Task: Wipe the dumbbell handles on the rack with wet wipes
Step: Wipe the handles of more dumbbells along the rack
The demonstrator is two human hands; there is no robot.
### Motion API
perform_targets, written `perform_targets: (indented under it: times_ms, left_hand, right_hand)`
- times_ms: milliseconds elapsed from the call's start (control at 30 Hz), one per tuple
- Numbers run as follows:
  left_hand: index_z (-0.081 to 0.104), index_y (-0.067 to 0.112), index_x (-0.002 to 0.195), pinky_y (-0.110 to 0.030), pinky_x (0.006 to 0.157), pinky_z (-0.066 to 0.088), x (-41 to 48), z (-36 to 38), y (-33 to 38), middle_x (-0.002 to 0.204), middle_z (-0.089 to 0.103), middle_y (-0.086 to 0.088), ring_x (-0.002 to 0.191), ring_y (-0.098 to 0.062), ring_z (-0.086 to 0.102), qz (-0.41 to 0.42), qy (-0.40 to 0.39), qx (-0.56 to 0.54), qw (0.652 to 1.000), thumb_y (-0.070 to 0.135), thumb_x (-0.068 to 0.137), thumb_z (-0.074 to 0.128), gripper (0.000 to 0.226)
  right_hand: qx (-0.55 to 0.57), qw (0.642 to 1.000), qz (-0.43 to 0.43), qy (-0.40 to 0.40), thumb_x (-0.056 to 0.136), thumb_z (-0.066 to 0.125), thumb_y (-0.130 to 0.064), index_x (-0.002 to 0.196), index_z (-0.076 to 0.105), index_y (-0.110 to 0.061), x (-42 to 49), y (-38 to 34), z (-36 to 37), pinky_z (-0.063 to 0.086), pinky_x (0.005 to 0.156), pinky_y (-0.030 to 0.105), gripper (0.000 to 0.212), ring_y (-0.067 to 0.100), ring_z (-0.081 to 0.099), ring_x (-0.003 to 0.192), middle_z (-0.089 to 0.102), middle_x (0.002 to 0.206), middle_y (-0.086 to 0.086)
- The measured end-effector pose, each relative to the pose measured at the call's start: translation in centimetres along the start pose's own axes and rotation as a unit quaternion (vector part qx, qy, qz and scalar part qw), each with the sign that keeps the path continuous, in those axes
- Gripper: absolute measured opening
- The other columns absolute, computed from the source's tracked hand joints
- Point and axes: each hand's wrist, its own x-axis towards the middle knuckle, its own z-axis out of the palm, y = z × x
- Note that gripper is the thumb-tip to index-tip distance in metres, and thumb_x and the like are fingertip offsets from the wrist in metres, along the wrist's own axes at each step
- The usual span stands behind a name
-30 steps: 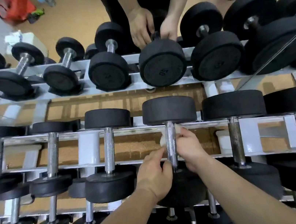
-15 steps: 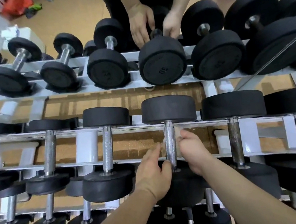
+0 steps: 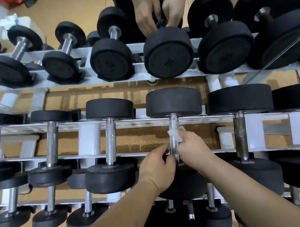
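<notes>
Handle (image 3: 173, 122): bright steel bar, knurled, on the dumbbell (image 3: 172, 102) in the middle row of the rack (image 3: 89, 140), fourth from the left in view. Heads are black rubber drums. The far one sits on the back rail; the near one is mostly hidden under the hands.

Wipe (image 3: 173, 134): white, crumpled, wet-looking, wrapped on the handle at about mid-length.

Right hand (image 3: 193, 149): fingers curled round the handle from the right, clamping the wipe to the bar. Left hand (image 3: 157, 168): fingers and thumb curled, pinching the low end of the handle just above the near head. Both hands touch the bar, and the wipe sticks out above them.

Left neighbour bar (image 3: 110, 142) is shiny knurled steel. The two bars to the right (image 3: 241, 138) are dark and blotchy.

The rack is white-painted square tube, with scuffed rails. More dumbbells sit below. Beyond it is a second row (image 3: 112, 60) with flat faces this way, where two more hands (image 3: 147, 14) are on one handle.

Floor (image 3: 75, 11): tan, cork-like speckle. White box (image 3: 21, 23) far left.
</notes>
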Motion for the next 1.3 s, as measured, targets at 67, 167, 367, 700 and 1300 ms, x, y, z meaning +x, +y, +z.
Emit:
perform_targets:
  times_ms: [67,167,367,700,1300]
  left_hand:
    - [0.067,0.038,0.124,-0.032,0.070,0.046,-0.1,0.1,-0.2,0.066,0.061,0.016,0.066,-0.013,0.057,0.000,-0.002,-0.007,1.000,0.032,0.093,0.049,0.036]
    - [0.070,0.035,0.121,-0.030,0.064,0.045,0.0,0.3,-0.3,0.055,0.058,0.015,0.055,-0.006,0.052,-0.007,0.001,-0.024,1.000,0.035,0.089,0.047,0.039]
    - [0.071,0.033,0.121,-0.029,0.066,0.045,-0.1,0.1,0.1,0.054,0.058,0.026,0.054,-0.005,0.052,-0.001,0.002,-0.029,1.000,0.023,0.094,0.051,0.035]
    - [0.071,0.034,0.118,-0.035,0.074,0.054,0.0,0.1,0.2,0.057,0.056,0.028,0.063,-0.012,0.052,-0.004,-0.004,-0.035,0.999,0.036,0.085,0.045,0.042]
    - [0.071,0.037,0.116,-0.029,0.070,0.048,0.0,0.0,0.3,0.061,0.061,0.023,0.062,-0.005,0.055,-0.004,0.011,-0.042,0.999,0.040,0.083,0.044,0.044]
  right_hand:
    - [-0.011,0.999,0.007,-0.038,0.088,0.052,-0.008,0.098,0.068,-0.009,-1.0,0.1,-0.5,0.050,0.072,0.035,0.019,0.026,0.066,0.087,0.070,0.095,0.011]
    - [0.129,0.991,0.044,0.001,0.085,0.049,0.001,0.081,0.064,0.000,1.0,-0.8,-1.1,0.045,0.067,0.037,0.015,0.027,0.057,0.074,0.060,0.076,0.016]
    - [0.171,0.983,0.053,0.043,0.097,0.054,-0.010,0.100,0.071,-0.016,2.0,-0.2,0.0,0.059,0.078,0.040,0.018,0.024,0.072,0.082,0.076,0.098,0.016]
    - [0.281,0.954,0.099,0.034,0.094,0.046,0.005,0.095,0.069,0.006,3.4,-1.5,-1.7,0.059,0.081,0.034,0.023,0.028,0.076,0.079,0.076,0.081,0.018]
    - [0.088,0.995,0.028,0.030,0.078,0.051,-0.016,0.091,0.074,-0.013,-0.3,0.0,-0.1,0.059,0.077,0.044,0.026,0.030,0.071,0.082,0.076,0.084,0.009]
